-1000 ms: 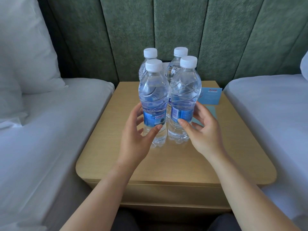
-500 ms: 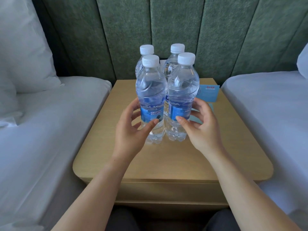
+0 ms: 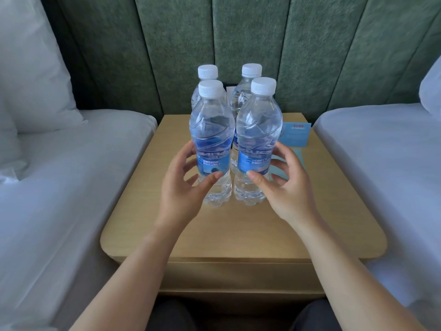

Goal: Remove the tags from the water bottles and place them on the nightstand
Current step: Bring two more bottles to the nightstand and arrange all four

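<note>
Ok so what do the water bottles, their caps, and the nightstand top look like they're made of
The front left bottle and front right bottle look like thin clear plastic: you see straight through them, and the walls are ribbed and glossy. Their white caps look like opaque plastic with ridged sides. The nightstand top looks like light wood or a wood-look laminate, matte, with faint straight grain.

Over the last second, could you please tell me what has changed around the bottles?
Little: the left hand and right hand stayed cupped around the two front clear plastic water bottles, thumbs on the blue labels. All four bottles remain upright on the light wooden nightstand.
</note>
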